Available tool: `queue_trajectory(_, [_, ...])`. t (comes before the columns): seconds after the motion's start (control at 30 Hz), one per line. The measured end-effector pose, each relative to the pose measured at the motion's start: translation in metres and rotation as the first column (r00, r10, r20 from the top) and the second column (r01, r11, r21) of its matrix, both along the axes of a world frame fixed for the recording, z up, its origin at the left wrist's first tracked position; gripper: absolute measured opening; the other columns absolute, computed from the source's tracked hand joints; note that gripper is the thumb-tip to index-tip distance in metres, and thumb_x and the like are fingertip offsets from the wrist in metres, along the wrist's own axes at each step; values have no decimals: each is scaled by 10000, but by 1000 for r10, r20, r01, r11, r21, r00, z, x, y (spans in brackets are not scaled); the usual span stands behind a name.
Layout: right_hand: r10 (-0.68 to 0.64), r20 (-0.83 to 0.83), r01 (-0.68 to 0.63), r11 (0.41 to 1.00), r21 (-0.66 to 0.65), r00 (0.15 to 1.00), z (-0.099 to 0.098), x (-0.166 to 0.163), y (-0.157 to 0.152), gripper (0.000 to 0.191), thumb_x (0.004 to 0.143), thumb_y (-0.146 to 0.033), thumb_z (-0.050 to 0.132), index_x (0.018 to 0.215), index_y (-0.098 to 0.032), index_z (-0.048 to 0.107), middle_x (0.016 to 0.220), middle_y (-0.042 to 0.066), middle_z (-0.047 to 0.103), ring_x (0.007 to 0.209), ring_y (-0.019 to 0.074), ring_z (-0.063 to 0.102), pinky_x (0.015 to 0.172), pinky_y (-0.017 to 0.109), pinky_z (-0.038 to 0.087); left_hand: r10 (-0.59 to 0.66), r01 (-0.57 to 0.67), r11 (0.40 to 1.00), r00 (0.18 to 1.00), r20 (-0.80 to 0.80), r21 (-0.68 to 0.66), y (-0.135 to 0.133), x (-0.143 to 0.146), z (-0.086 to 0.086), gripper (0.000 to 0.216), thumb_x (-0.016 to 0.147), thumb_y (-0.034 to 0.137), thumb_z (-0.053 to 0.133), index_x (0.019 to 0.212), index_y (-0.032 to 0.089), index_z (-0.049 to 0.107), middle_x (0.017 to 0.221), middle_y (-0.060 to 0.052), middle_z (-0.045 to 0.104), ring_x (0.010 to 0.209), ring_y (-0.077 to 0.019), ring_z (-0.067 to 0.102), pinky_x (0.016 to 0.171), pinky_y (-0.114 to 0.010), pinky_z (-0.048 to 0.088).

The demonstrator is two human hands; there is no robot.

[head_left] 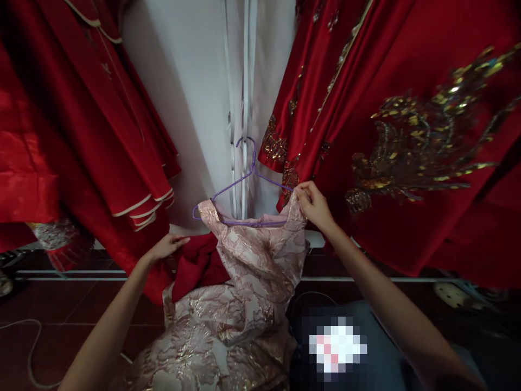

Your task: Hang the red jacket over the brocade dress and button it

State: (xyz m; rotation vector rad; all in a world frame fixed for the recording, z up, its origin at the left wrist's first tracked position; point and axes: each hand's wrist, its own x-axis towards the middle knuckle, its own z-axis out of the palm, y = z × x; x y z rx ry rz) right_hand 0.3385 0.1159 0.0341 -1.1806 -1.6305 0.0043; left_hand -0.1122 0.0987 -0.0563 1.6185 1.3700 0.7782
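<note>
A pale pink brocade dress [240,293] with gold floral pattern hangs from a purple wire hanger [244,184], whose hook is on a white vertical rail [244,81]. My right hand [313,206] pinches the dress's right shoulder at the hanger's end. My left hand [166,247] lies with fingers stretched out on a dark red cloth [199,266] beside the dress's left side, and holds nothing.
Red satin garments [81,125] with cream trim hang at the left. Red garments with gold embroidery [415,141] hang at the right. A white wall lies behind the rail. A white cable [32,347] runs over the dark floor at the bottom left.
</note>
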Motion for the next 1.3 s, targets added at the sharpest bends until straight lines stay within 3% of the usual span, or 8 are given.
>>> queue_trajectory(0.23, [43,-14,-44,998,-53,999,7,-3,-12,232,825,-449,472,842,-223,523,706,-3,599,626,155,554,601,268,422,387,-236,773,911,-143,589,31,47,81,399,788,517,439,698,165,602,662,-29,621,634,-155,534,596,-232,396])
queue_trajectory(0.4, [261,12,-253,945,-206,965,26,-5,-42,257,782,-456,554,773,-200,545,745,15,651,686,160,593,645,259,432,410,-80,627,880,-240,775,13,126,137,340,873,453,353,833,189,565,746,-33,622,662,-158,549,615,-238,360])
queue_trajectory(0.63, [318,3,-282,845,-454,948,54,11,-17,379,728,-509,581,549,-182,515,524,-22,508,510,111,467,506,237,357,314,123,739,807,-499,663,1,129,149,249,844,398,422,841,177,536,774,-81,579,765,-216,550,717,-314,393])
queue_trajectory(0.7, [374,-6,-280,683,-675,927,59,6,3,410,694,-523,611,501,-174,513,471,-28,467,449,95,409,461,240,331,138,225,822,813,-566,522,9,115,154,234,831,371,423,806,179,554,793,-69,587,778,-207,543,735,-318,405])
queue_trajectory(0.83, [653,-105,-287,178,-941,750,59,-28,31,338,612,-464,712,551,-149,606,478,-14,516,436,90,429,462,242,367,-139,261,924,910,-390,281,19,93,160,276,806,364,408,759,172,601,785,-34,629,738,-180,556,708,-292,430])
queue_trajectory(0.9, [754,-172,-343,75,-936,634,56,-49,33,293,611,-424,723,669,-142,666,587,10,600,522,102,509,524,236,411,-132,187,945,969,-210,267,19,87,158,271,774,371,449,774,171,631,825,-32,655,768,-187,573,708,-288,441])
queue_trajectory(1.17, [851,-327,-612,-9,-791,411,45,-86,8,422,734,-351,656,1130,-212,616,1285,37,523,1210,171,443,935,266,401,-83,96,995,936,342,-22,4,77,141,385,683,375,587,1014,187,639,915,-57,680,752,-209,628,674,-318,484])
queue_trajectory(1.3, [867,-207,-625,144,-767,454,46,-85,19,361,773,-364,613,1102,-215,629,1232,33,564,1189,173,459,1013,307,334,-69,87,996,902,427,-24,1,81,140,368,677,341,594,1005,179,635,934,-46,678,795,-193,631,726,-299,483])
